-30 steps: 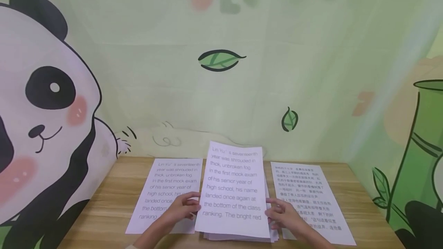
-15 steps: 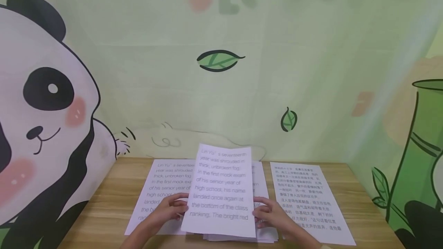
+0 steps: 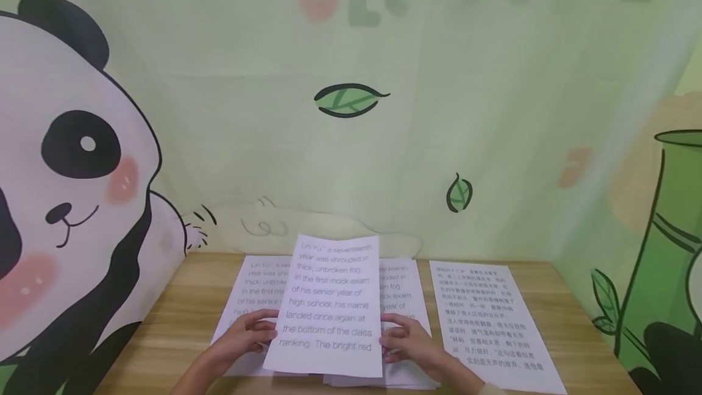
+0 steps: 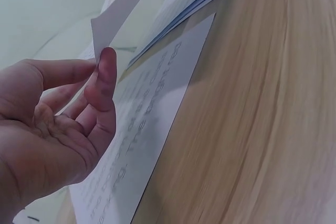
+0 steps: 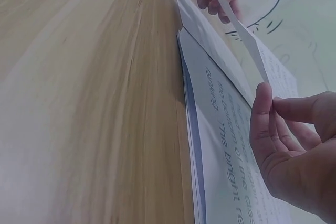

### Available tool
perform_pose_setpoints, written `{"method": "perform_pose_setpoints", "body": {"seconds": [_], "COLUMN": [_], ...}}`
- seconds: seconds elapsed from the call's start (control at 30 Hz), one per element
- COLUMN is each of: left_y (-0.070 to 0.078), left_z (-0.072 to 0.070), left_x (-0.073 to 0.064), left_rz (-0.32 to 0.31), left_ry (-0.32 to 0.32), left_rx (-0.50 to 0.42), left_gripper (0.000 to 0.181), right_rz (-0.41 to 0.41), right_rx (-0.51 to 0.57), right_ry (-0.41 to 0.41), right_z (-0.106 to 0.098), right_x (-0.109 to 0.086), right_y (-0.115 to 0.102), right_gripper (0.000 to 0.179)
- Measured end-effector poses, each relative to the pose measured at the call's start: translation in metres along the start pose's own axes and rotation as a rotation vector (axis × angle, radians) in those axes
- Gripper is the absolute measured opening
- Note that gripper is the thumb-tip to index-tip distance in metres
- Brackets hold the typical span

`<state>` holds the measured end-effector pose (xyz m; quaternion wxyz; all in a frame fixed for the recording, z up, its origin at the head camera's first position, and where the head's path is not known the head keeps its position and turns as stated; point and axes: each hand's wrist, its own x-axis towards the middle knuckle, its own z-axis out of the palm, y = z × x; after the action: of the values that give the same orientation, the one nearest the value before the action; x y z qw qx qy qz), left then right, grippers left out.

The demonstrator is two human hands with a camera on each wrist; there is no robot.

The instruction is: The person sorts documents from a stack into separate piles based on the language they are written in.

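Note:
Between both hands a printed sheet of paper (image 3: pixel 329 303) with English text is held up off the table. My left hand (image 3: pixel 241 340) pinches its left edge between thumb and fingers, as the left wrist view shows closely. On the opposite edge my right hand (image 3: pixel 411 343) pinches the paper the same way. Beneath and to the right lies a stack of sheets (image 5: pixel 210 129) with the same English text, partly hidden by the raised one. Another English sheet (image 4: pixel 152 124) lies flat on the left, below my left hand and partly covered in the head view.
A page of Chinese text (image 3: pixel 493 328) lies on the right of the wooden table (image 3: pixel 581 352). Behind the table hangs a pale green backdrop (image 3: pixel 351 157) printed with a panda (image 3: pixel 82 139), leaves and bamboo.
Both hands have carried the sheet leftward, from over the middle stack toward the left page. More of the stack shows now, and the left page is more covered.

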<state>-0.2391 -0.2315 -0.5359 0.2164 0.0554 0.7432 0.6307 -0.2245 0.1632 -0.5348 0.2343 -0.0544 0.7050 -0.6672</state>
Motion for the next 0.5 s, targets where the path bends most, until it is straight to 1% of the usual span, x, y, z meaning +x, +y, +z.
{"method": "perform_pose_setpoints", "body": {"seconds": [0.1, 0.3, 0.5], "left_y": [-0.006, -0.015, -0.016], "left_z": [-0.008, -0.024, -0.039], "left_x": [-0.004, -0.008, -0.010], "left_rz": [-0.008, -0.037, -0.052], "left_ry": [0.003, 0.036, 0.038], "left_rx": [0.000, 0.006, 0.028], "left_gripper": [0.061, 0.059, 0.060], "right_rz": [-0.014, -0.032, -0.049], "right_rx": [0.016, 0.036, 0.027], "right_ry": [-0.013, -0.020, 0.000], "right_z": [0.008, 0.023, 0.034], "right_x": [0.004, 0.015, 0.026], "right_y": [0.002, 0.006, 0.004], "right_gripper": [0.065, 0.066, 0.069]}}
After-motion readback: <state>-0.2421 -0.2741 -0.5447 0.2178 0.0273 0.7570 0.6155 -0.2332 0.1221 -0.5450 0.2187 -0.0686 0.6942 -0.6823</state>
